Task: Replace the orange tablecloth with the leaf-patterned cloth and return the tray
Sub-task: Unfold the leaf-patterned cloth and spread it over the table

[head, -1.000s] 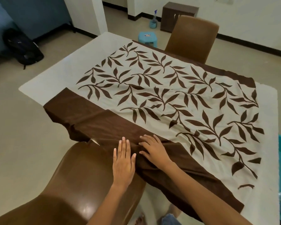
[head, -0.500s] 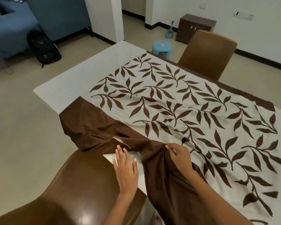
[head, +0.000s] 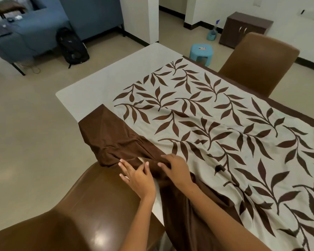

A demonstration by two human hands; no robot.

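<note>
The leaf-patterned cloth (head: 216, 127), cream with brown leaves and a brown border, lies spread over the white table (head: 98, 84). Its brown border is bunched and folded at the table's near left edge, and part of it hangs off the front. My right hand (head: 176, 169) grips a fold of that brown border with bent fingers. My left hand (head: 137, 176) lies just left of it with straight fingers, resting on the table edge and touching the bunched border. Neither an orange tablecloth nor a tray is in view.
A brown chair (head: 98, 205) stands right under my arms at the near edge. A second brown chair (head: 257, 66) is at the far side. On the floor beyond are a blue stool (head: 201, 51), a black backpack (head: 72, 46), a blue sofa (head: 34, 28) and a dark cabinet (head: 243, 28).
My right hand went from lying flat to gathering the brown border and dragging it left. The border bunched up, baring some table edge. My left hand slid onto the bunched fabric.
</note>
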